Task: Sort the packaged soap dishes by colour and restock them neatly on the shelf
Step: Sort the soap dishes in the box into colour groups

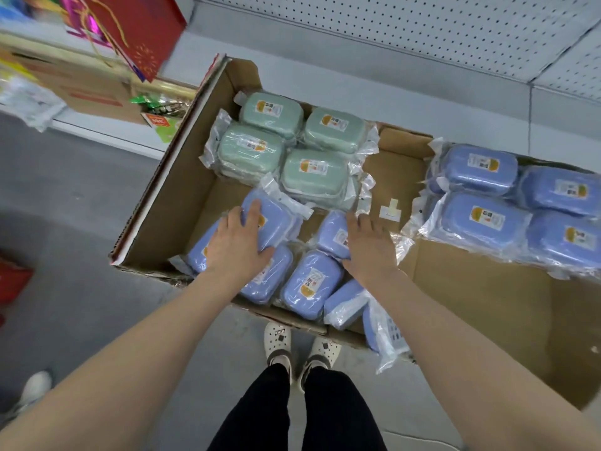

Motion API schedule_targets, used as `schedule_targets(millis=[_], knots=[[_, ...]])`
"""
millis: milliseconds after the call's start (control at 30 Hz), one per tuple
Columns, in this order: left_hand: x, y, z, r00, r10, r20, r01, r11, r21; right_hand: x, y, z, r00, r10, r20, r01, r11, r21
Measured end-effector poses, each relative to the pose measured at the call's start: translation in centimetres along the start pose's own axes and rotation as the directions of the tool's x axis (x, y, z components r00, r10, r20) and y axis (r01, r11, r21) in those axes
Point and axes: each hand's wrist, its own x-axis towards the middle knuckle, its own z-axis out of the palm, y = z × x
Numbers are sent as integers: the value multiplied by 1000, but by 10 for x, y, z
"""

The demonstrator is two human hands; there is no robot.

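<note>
A flattened cardboard sheet [481, 294] lines the shelf. Several green packaged soap dishes [286, 144] are stacked at the back left. Several blue ones [507, 203] sit in a neat block at the right. Loose blue packaged dishes [309, 284] lie jumbled at the front left. My left hand [239, 247] lies on top of a blue dish [276, 216], fingers spread over it and thumb against its near side. My right hand [369, 244] rests with straight fingers on another blue dish [333, 232].
A raised cardboard flap [169, 177] borders the left side. A small white tag [390, 209] lies on the cardboard between the stacks. A perforated back panel [390, 30] rises behind. Gift bags [130, 30] and boxes stand at the far left. My feet [302, 348] are on the grey floor.
</note>
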Motion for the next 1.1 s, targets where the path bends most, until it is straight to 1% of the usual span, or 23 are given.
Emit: schedule_targets(millis=[33, 100, 200, 267, 333, 467, 567, 667, 733, 900, 1033, 1100], knots=[[-1, 0, -3, 1000, -1, -2, 1, 1000, -12, 0, 0, -2, 1000, 11, -21, -11, 1000, 10], [-3, 4, -10, 999, 17, -35, -18, 999, -29, -2, 1, -12, 994, 23, -107, -20, 999, 31], [-7, 13, -22, 996, 41, -78, -46, 997, -66, -7, 11, -26, 973, 33, -227, -32, 999, 7], [-9, 24, -28, 994, 48, -96, -56, 995, -82, -13, 25, -31, 963, 20, -268, -19, 1000, 8], [-11, 36, -30, 992, 35, -123, -46, 995, -86, -17, 38, -28, 967, -4, -253, 6, 1000, 7], [-13, 47, -15, 992, 15, -123, -23, 998, -64, -17, 48, -12, 975, -78, -209, 87, 996, 32], [-16, 46, -1, 995, -16, -96, 9, 998, -67, -12, 40, -4, 982, -157, -103, 162, 986, 39], [-20, 46, 7, 997, -43, -71, 37, 995, -92, -1, 34, 0, 991, -133, -10, 133, 991, -4], [-20, 45, 9, 997, -21, -73, 14, 995, -94, 5, 30, 1, 995, -101, 3, 101, 995, -16], [-19, 37, 2, 998, -10, -68, 1, 992, -129, 1, 26, -8, 996, -66, -55, 63, 996, -56], [-19, 52, -14, 991, 63, -120, -85, 978, -193, -28, 54, -32, 981, -58, -184, 56, 998, -15], [-20, 73, -19, 976, 120, -180, -158, 964, -214, -53, 77, -41, 966, -44, -255, 54, 998, 30]])
